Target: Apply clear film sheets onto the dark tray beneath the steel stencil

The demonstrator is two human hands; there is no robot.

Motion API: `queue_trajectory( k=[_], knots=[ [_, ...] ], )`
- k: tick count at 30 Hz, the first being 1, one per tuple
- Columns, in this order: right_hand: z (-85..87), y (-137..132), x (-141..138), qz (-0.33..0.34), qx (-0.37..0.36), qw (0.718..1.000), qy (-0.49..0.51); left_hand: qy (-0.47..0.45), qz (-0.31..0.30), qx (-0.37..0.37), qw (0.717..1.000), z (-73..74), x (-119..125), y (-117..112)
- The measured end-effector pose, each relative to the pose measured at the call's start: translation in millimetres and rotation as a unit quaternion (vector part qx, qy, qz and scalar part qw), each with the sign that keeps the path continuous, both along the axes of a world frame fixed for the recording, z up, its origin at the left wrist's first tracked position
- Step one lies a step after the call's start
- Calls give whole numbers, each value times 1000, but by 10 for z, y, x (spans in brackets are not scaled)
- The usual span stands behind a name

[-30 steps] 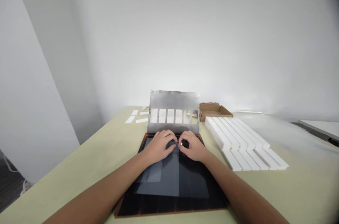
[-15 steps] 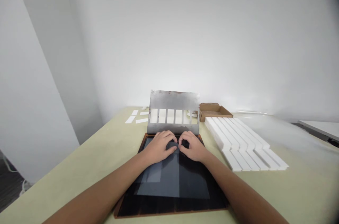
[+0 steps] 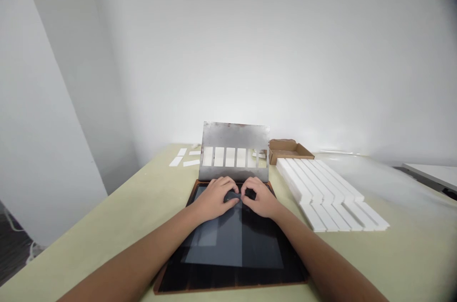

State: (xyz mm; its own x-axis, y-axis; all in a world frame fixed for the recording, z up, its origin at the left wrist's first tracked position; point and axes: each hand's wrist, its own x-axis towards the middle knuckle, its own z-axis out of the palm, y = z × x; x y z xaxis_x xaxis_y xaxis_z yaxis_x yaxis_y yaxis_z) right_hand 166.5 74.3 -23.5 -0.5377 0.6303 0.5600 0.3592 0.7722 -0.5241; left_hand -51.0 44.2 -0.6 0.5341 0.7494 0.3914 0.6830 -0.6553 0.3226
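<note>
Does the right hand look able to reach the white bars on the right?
Probably yes: the right hand sits close to the white bars, with only the dark panel's edge and tabletop between them.

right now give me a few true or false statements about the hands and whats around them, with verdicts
The left hand and right hand are over a brown-framed dark glossy panel: true.
An open brown cardboard box sits left of the grey slotted metal plate: false, it sits right of it.
Long white bars stand upright in that box: false, they lie flat on the pale green table.
Small white strips lie left of the plate: true.
</note>
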Motion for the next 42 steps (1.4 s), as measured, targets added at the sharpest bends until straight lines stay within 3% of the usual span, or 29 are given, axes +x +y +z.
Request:
queue_trajectory(
  k=[42],
  knots=[
    [-38,44,10,15,-17,999,30,-21,2,10,1000,-47,-10,28]
  ],
)
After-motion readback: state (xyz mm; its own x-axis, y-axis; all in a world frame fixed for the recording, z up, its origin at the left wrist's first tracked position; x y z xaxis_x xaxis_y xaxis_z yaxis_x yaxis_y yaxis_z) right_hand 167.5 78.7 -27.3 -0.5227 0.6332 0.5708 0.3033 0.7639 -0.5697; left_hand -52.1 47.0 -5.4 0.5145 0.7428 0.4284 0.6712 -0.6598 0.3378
